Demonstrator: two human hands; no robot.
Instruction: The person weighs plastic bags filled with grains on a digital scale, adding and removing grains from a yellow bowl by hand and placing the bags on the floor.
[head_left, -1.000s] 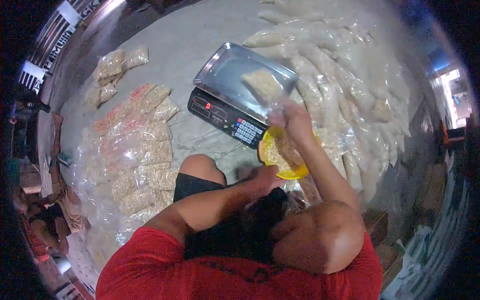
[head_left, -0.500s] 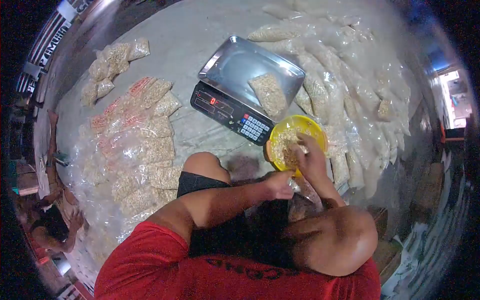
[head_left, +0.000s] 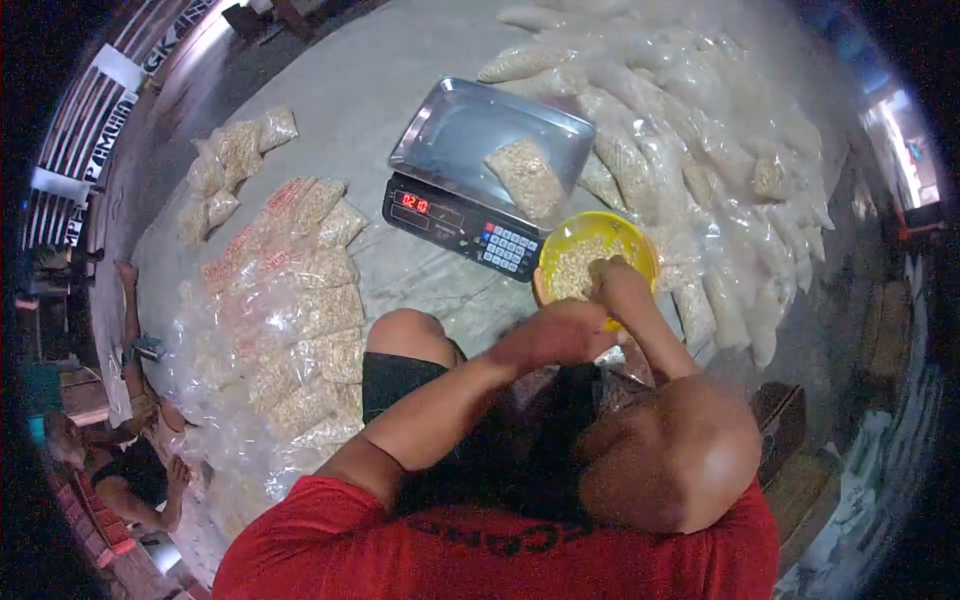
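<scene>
A yellow bowl [head_left: 644, 240] holding small pale pieces [head_left: 578, 262] stands at the right of the scale. My right hand [head_left: 622, 285] reaches into it over the near right side, with fingers curled down among the pieces; what they grip is hidden. At the bowl's near rim, my left hand [head_left: 578, 330] is closed on a clear plastic bag [head_left: 612, 356], mostly covered by my hands and legs. A digital scale [head_left: 455, 222] with a steel tray [head_left: 465, 125] lies ahead, its red digits lit. On the tray rests a filled clear packet [head_left: 527, 178].
Filled packets [head_left: 325, 305] lie in rows at left, some with red print. A small cluster of packets [head_left: 238, 155] sits farther off. Many more filled bags [head_left: 650, 150] are heaped at right. Another person [head_left: 135, 480] is at the far left edge.
The scale's display went from a single 0 to several digits. My left hand shifted up to the bowl's rim, and my right-hand fingers curled in more. The whole view moved slightly.
</scene>
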